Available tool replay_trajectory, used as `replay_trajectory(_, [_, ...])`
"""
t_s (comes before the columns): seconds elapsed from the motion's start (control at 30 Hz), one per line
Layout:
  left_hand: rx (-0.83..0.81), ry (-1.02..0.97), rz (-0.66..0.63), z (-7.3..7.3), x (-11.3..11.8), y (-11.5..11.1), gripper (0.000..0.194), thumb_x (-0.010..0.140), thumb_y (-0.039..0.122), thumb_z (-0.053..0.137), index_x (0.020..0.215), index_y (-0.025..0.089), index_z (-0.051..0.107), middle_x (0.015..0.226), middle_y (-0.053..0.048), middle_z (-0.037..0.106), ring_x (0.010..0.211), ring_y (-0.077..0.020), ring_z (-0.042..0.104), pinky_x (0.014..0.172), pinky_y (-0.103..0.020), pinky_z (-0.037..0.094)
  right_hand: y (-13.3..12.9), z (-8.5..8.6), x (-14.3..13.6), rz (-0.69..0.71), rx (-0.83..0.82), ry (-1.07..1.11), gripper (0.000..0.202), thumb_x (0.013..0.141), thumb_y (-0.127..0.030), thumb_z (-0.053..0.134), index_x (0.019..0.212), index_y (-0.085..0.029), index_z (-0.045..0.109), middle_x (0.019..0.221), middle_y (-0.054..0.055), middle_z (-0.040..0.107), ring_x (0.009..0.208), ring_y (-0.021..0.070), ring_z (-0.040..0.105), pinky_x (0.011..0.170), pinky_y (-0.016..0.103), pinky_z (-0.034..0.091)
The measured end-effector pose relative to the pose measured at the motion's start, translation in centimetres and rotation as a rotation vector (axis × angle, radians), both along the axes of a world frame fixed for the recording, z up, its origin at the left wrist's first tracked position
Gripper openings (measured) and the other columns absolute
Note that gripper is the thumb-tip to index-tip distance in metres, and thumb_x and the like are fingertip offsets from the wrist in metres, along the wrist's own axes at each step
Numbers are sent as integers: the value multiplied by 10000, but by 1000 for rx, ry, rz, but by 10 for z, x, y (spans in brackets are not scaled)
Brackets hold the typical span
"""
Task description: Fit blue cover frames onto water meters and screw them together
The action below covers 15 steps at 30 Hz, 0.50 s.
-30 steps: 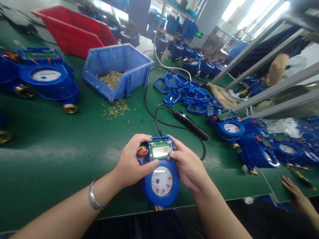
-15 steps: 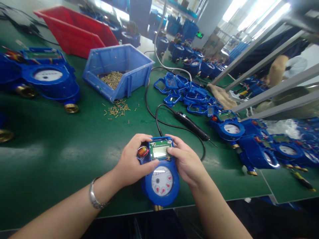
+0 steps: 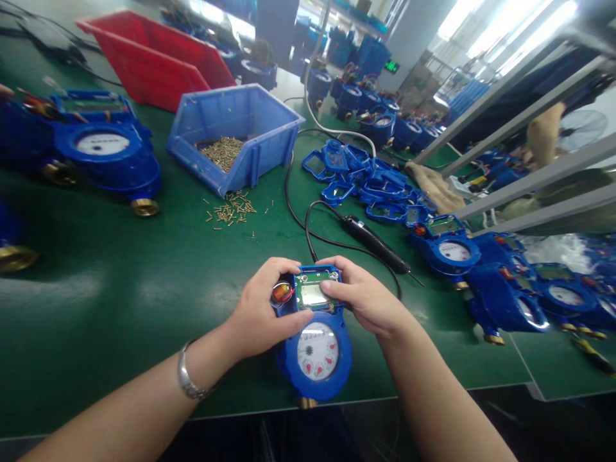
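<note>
A blue water meter [image 3: 317,359] with a white dial and brass fitting lies near the table's front edge, its dial towards me. Set in its upper housing is a green circuit board [image 3: 315,289] with a small display. My left hand [image 3: 262,308] grips the housing from the left, thumb across the lower edge of the board. On the other side my right hand [image 3: 368,295] holds the housing, its thumb pressing on the display. A battery-like orange part [image 3: 282,292] with wires sits in a round pocket by my left fingers.
A black electric screwdriver [image 3: 375,244] with its cable lies behind my right hand. Brass screws [image 3: 233,208] are scattered before a blue bin [image 3: 269,138] of screws; a red bin [image 3: 158,64] stands behind. Blue covers [image 3: 356,173] are piled up. Meters [image 3: 108,154] stand left and right.
My right thumb has slid inward over the display. The whole scene has shifted slightly right in view; both hands keep their grip on the water meter.
</note>
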<state>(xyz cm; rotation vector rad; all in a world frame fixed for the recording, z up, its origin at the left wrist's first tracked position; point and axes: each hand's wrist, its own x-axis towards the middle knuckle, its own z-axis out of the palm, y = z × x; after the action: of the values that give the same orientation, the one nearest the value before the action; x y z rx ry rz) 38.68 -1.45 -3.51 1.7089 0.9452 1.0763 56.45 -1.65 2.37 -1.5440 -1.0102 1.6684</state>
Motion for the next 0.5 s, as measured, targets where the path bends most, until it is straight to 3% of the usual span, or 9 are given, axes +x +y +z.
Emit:
replay_trajectory(0.2, [29, 15, 1, 1, 0, 0, 408, 658, 265, 677, 1008, 196, 477, 1052, -84, 574, 973, -228, 580, 839, -368, 477, 0, -1, -13, -26, 39, -194, 374, 576, -294, 754, 851, -184, 525, 705, -32, 589, 644, 148, 557, 588, 268, 422])
replay_trajectory(0.4, [20, 20, 3, 3, -1, 1, 405, 655, 276, 683, 997, 193, 481, 1043, -81, 580, 959, -230, 586, 819, -361, 488, 6, 4, -1, 58, -63, -52, 390, 567, -258, 724, 902, -166, 546, 774, 2, 608, 690, 150, 561, 618, 271, 420])
replay_trajectory(0.5, [19, 20, -1, 3, -1, 1, 410, 659, 278, 679, 1007, 195, 478, 1048, -82, 575, 965, -231, 583, 828, -367, 485, 7, 3, -1, 71, -41, -109, 377, 584, -279, 726, 891, -171, 536, 761, 0, 600, 681, 148, 551, 608, 270, 417])
